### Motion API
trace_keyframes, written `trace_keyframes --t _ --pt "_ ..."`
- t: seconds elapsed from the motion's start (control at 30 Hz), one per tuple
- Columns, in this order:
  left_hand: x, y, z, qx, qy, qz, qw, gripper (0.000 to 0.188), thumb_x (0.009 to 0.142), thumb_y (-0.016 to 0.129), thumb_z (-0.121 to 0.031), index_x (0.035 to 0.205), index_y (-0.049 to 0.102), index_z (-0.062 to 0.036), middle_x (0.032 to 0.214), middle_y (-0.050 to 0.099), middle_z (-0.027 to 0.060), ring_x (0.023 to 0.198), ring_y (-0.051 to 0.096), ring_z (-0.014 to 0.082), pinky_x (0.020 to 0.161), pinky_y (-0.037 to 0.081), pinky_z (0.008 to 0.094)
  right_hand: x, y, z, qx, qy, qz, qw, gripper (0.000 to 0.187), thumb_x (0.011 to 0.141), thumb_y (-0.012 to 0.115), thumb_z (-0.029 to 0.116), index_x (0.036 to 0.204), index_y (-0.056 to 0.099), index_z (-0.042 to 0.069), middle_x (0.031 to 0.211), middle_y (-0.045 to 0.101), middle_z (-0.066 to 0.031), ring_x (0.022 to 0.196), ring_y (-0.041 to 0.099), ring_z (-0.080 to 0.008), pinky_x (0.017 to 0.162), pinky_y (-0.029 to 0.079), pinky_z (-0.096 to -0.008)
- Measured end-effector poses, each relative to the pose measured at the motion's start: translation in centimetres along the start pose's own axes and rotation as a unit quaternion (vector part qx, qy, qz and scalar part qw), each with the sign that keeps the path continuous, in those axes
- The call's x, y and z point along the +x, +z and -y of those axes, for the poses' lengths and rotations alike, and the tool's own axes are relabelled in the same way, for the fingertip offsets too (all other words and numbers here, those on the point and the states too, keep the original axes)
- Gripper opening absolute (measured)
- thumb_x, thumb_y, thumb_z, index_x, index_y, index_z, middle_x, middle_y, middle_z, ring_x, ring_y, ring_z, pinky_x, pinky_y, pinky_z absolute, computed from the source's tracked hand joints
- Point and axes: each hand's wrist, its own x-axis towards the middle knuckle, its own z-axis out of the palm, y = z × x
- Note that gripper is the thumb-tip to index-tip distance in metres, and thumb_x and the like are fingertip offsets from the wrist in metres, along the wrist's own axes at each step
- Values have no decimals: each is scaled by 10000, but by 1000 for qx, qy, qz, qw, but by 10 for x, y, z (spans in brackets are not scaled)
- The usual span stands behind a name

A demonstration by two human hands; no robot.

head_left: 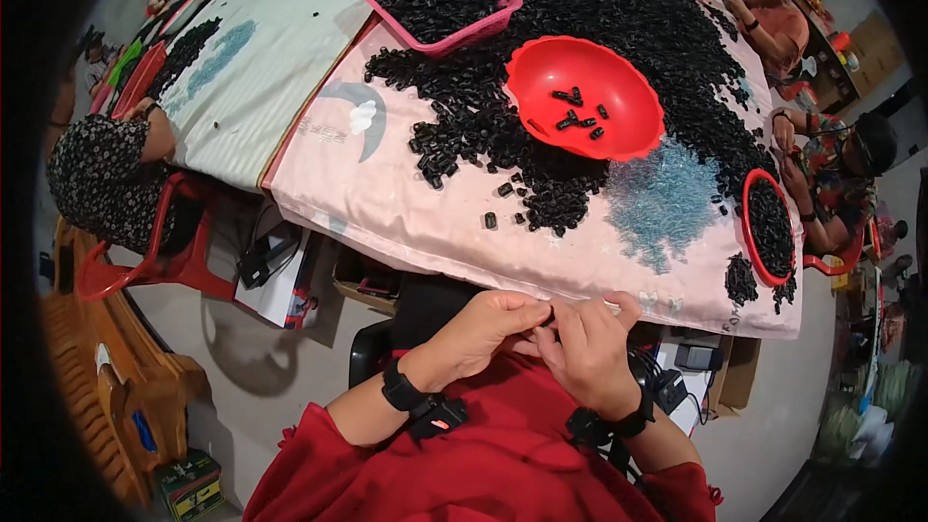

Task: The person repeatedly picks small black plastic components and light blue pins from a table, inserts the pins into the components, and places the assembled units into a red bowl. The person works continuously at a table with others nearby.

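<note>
A small black plastic piece [551, 315] sat between my fingertips, near the front edge of the pink tablecloth [464, 259]. I judged it light, stiff and perhaps a little slick, hardly fragile, best taken by its sides between thumb and forefinger. My left hand [483, 331] pinched it narrowly; my right hand [592, 353] met it with fingers curled, though I couldn't tell whether that one gripped. Both forearms angled inward over my red garment [464, 454], knuckles up
</note>
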Motion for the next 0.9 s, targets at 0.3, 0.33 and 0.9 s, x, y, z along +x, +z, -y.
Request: trace_keyframes --t 0.3,0.33,0.9 --pt "7 -12 2 18 1 -32 999 346 1109 604 -280 1374 641 -60 1062 699 41 948 703 136 883 625 329 -8 13 -91 -156 141 2 978 384 908 655 56 1290 666 17 1019 637 -90 1002 615 -280 1008 354 -491" --pt "3 -5 -3 13 12 -36 999 351 1114 596 -282 1386 637 -63 1038 687 28 931 692 128 874 623 320 -9 15 -98 -212 170 6 962 399 905 632 37 1302 664 14 1034 636 -88 1018 611 -279 1008 354 -490" --pt "3 -17 8 31 91 -29 995 468 1137 497 -416 1282 639 6 882 594 7 778 599 118 706 541 276 -16 31 -115 14 236 -100 967 197 938 716 57 1134 718 80 944 660 -44 922 637 -233 951 369 -414"
